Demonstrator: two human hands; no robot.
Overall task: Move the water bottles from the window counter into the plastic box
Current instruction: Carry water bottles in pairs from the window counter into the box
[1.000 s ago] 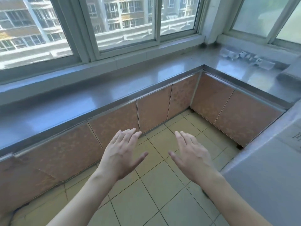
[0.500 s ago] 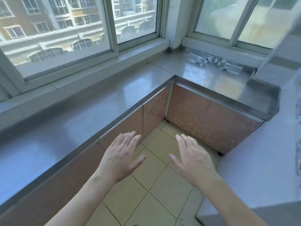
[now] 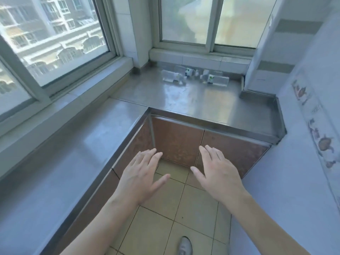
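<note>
I see an L-shaped steel counter [image 3: 211,100], glossy and reflective, running under two windows into a corner, with brown cabinet doors [image 3: 176,140] below and pale floor tiles [image 3: 165,208]. The water bottles [image 3: 195,77] lie on their sides at the back of the counter below the far window; clear plastic, blurred, so I cannot count them. No plastic box shows. My left hand [image 3: 139,177] and right hand [image 3: 219,173] hover over the floor, fingers straight and spread, holding nothing, well apart from the bottles. A grey shoe [image 3: 184,245] is cut off at the bottom edge.

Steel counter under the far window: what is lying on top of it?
Clear water bottles lie on their sides on the steel counter near the sill; blur hides their count.
</note>
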